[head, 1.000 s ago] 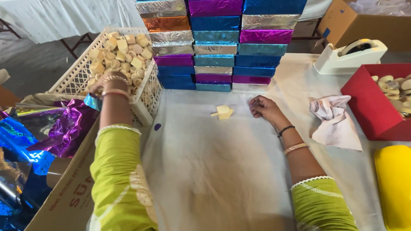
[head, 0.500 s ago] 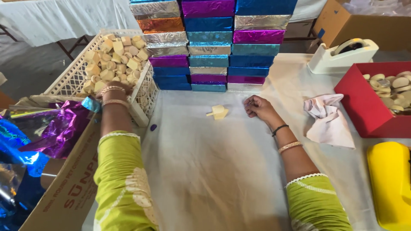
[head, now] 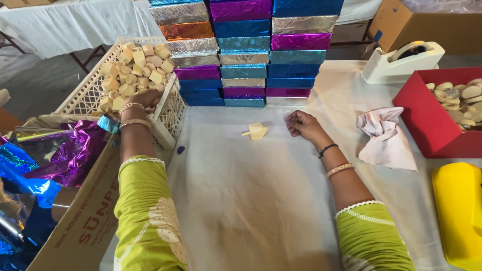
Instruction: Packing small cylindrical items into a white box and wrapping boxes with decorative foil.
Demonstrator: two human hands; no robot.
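While reaching: my left hand [head: 145, 98] is in the crate [head: 85, 95], fingers curled on a wooden block [head: 150, 93].
Right hand [head: 304, 124]: loosely curled on the cloth surface [head: 241, 200], holding nothing I can see.
Top [head: 256, 131]: pale wood, lying just left of it.
Technique: lift one piece clear.
Boxes [head: 241, 55]: shiny foil, stacked.

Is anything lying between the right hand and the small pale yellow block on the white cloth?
Nothing visible does. The right hand rests on the white cloth just right of the small pale yellow block, with only bare cloth between them. The left hand is away in the white lattice crate.
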